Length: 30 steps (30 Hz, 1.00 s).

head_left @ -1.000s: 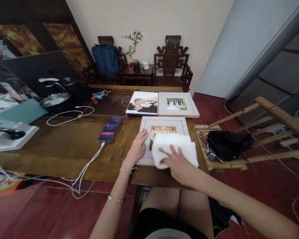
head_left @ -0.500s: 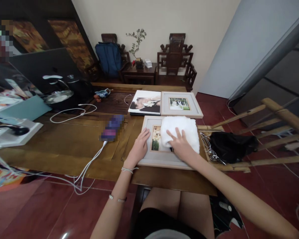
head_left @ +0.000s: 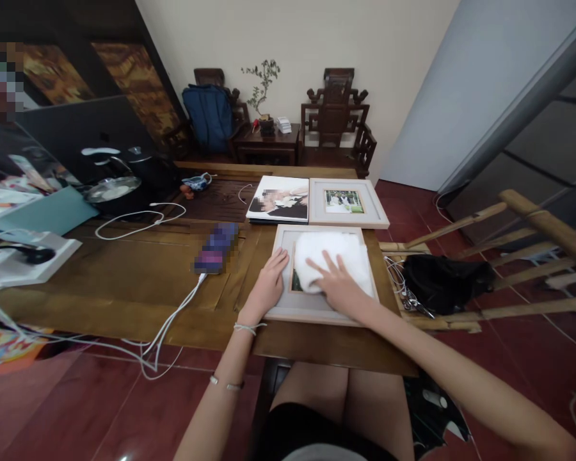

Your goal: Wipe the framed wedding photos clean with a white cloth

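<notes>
A picture frame (head_left: 326, 312) with a light wood edge and pale mat lies flat near the table's front edge. Across its middle is a folded white cloth (head_left: 358, 256), hiding most of the photo inside. My right hand (head_left: 340, 288) presses on the cloth from above, fingers spread. My left hand (head_left: 269, 278) rests flat along the frame's left edge, fingers stretched out. Directly behind, a second picture frame (head_left: 377, 202) holds an outdoor photo. Beside that one lies a photo album (head_left: 278, 198) with people on its cover.
A phone (head_left: 215, 248) on a white cable lies left on the wooden table (head_left: 139, 282). Further left are a power strip (head_left: 43, 262), a teal box (head_left: 70, 211) and a lidded pot (head_left: 112, 190). A bamboo chair (head_left: 461, 314) bearing a black bag (head_left: 444, 282) stands at right.
My right hand has slid the white cloth leftward over the frame, and it now covers most of the photo. My left hand stays at the frame's left edge.
</notes>
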Tool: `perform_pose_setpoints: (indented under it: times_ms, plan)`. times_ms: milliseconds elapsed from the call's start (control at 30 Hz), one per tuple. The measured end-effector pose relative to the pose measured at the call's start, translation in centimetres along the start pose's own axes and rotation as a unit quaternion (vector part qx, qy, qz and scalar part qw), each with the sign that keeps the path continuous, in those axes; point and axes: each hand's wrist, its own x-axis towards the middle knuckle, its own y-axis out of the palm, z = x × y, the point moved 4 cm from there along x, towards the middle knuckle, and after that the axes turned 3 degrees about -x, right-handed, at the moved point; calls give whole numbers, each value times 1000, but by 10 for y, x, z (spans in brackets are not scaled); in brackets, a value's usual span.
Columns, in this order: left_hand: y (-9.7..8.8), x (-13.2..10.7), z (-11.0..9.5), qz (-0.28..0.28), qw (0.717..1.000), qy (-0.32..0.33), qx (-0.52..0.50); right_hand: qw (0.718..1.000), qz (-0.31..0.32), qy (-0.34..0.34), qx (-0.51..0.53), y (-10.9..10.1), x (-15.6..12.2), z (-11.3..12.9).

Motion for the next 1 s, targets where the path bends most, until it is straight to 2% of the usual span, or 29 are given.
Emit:
perform_pose_setpoints:
  times_ms: [133,233,300,367,500,567,667,800,900,1000]
  plan:
    - [0,0,0,-1,1000,0,-2,997,-53,25,-55,0,42,-46]
    - [0,0,0,0,1000,-3,-1,994,-54,51,-77,-3,52,-52]
    - [0,1,-1,5,1000,-8,2,995,-20,60,-71,-4,45,-39]
    - [0,2,-2,9,1000,-15,0,997,22,52,-51,-5,26,-14]
    - [-5,2,-8,0,997,-60,-40,994,103,-18,14,-14,-19,45]
    - [-8,1,-10,-9,992,-92,-81,991,115,-53,35,-21,-31,67]
    - [-11,0,-12,-11,985,-114,-128,993,95,-57,37,-24,-27,79]
    - [-10,0,-10,2,989,-99,-112,999,33,-13,-11,-14,10,64]
    - [-7,1,-8,20,994,-68,-83,998,-33,24,-53,-5,46,38]
    - [-6,1,-7,27,995,-62,-66,993,-65,62,-76,-2,79,11]
